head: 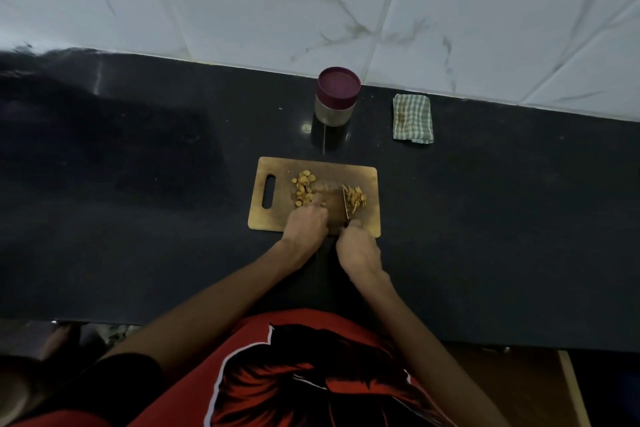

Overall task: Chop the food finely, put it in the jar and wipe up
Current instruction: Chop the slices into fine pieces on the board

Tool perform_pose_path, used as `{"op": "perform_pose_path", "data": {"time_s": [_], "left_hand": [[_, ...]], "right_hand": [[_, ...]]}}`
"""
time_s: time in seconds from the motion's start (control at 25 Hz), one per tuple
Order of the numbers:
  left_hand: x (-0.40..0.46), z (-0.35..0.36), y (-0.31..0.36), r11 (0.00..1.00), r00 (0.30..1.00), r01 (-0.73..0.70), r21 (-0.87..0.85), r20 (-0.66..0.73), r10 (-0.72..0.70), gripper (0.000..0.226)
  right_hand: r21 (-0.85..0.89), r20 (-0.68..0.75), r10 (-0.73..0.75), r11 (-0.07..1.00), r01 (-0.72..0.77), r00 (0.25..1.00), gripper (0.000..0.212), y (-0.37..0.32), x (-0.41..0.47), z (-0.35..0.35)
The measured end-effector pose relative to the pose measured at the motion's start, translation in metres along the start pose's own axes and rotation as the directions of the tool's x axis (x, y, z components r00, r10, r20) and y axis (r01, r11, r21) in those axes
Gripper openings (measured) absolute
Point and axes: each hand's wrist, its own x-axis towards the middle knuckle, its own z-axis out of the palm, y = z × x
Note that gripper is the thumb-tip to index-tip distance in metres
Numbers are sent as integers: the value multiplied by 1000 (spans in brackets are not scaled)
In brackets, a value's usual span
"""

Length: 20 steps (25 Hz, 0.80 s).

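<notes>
A person in a red printed shirt (311, 374) stands at a black countertop (138, 184), working over a wooden cutting board (277, 218) with a handle slot at its left end. The right hand (358, 250) is wrapped around the handle of a knife (345, 204), whose blade stands on edge on the board, just left of a small heap of finely cut yellow strips (356, 199). The left hand (306, 222) rests knuckles-up on the board with its fingers curled down toward the near end of a pile of thicker yellow slices (304, 188); whether those fingers pinch a piece cannot be told. The 2 heaps lie apart, with bare board between them. Behind the board, near the white tiled wall (450, 10), stands a jar (336, 97) with its maroon lid on. To the jar's right, well apart from the board, lies a folded green-checked cloth (412, 118).
</notes>
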Motion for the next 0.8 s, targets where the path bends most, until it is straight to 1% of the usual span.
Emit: {"op": "perform_pose_path", "data": {"time_s": [0.08, 0.2, 0.28, 0.36, 0.44, 0.56, 0.8], "left_hand": [[-1, 5, -6, 997, 999, 18, -77, -44, -21, 24], [-8, 10, -13, 970, 994, 50, -236, -83, -71, 31], [-13, 14, -17, 936, 990, 30, -350, -121, -77, 38], [-16, 16, -20, 904, 984, 0, -427, -162, -77, 40], [-16, 15, -22, 894, 979, -7, -449, -185, -85, 37], [-16, 16, -21, 888, 976, -7, -460, -196, -94, 35], [-17, 14, -20, 885, 973, -13, -466, -210, -96, 33]], "right_hand": [[68, 15, -21, 998, 20, 1000, 26, 8, -1, -2], [125, 40, -2, 992, -3, 999, 25, 17, -4, -3], [139, 78, 0, 990, -10, 997, 26, 20, -7, -4], [134, 128, -27, 991, 10, 991, 23, 18, -11, -1], [91, 167, -70, 994, 56, 983, 24, 14, -14, 5], [28, 161, -110, 994, 107, 981, 28, 10, -13, 10], [41, 58, -38, 999, 35, 998, 23, 25, -4, -3]]}}
